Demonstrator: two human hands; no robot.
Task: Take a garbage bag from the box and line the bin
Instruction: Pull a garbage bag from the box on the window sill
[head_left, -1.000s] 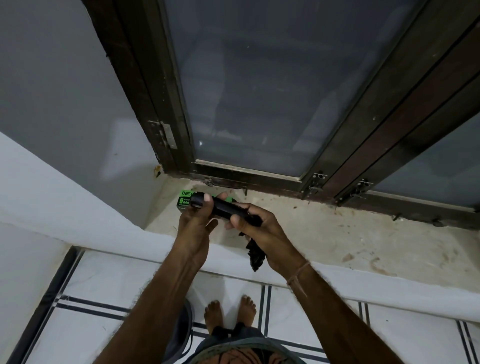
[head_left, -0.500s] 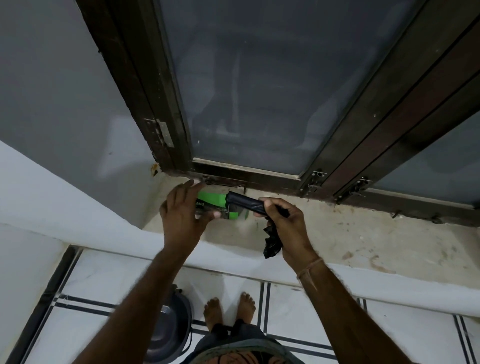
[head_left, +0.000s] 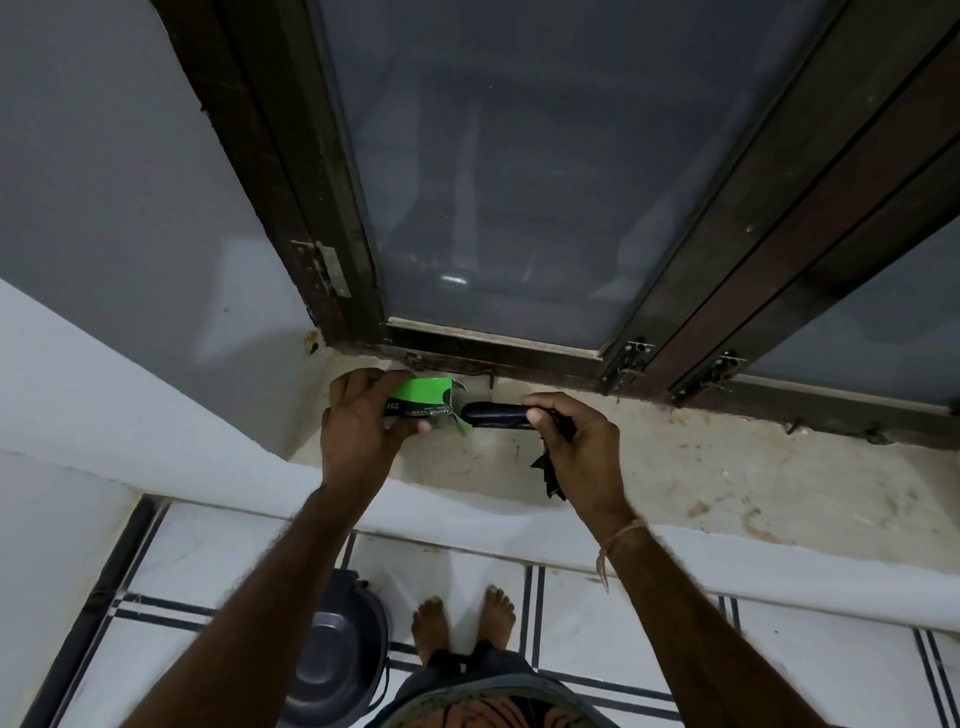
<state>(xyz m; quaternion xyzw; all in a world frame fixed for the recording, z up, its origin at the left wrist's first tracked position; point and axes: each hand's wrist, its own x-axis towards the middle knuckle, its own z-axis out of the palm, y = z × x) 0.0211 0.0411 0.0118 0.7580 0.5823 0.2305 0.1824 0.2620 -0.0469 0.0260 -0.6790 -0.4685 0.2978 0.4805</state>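
Your left hand (head_left: 358, 434) is closed around the green garbage bag box (head_left: 422, 399), fingers over its far side and thumb under its near edge, holding it just above the far left corner of the stone window sill (head_left: 727, 483). The box's right end is open, with a torn flap sticking out toward the roll.

Your right hand (head_left: 582, 441) grips the black roll of garbage bags (head_left: 493, 415) by its right end. The roll lies level, and its left tip sits just at the open mouth of the box, touching or nearly touching the flap; you cannot tell which. A loose, crumpled black bag end (head_left: 548, 470) hangs down from your right palm over the near part of the sill.

The bin (head_left: 332, 670), dark and round, stands on the tiled floor (head_left: 597, 613) well below the sill, near your left foot, partly hidden by your left forearm. Behind the sill rises a dark wooden window frame (head_left: 322, 218) with frosted glass.
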